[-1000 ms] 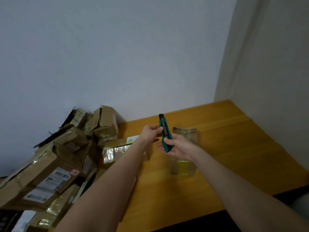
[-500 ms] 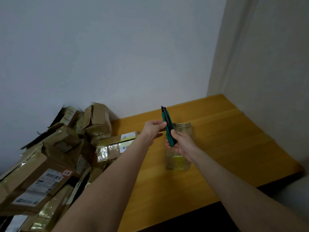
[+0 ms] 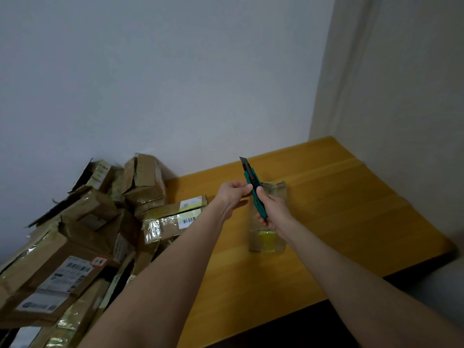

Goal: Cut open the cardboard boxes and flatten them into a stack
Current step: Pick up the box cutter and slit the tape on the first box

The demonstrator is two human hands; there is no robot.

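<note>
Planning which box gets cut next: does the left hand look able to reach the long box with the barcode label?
Probably yes. The long box lies close to the left hand with nothing between them; the hand need only leave the utility knife.

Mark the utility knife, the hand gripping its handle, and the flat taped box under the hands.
utility knife (image 3: 251, 179): head view, teal body just above the fingers.
right hand (image 3: 272, 209): head view, middle of the hand gripping the handle.
flat taped box (image 3: 267, 241): head view, yellow-taped near end.
</note>
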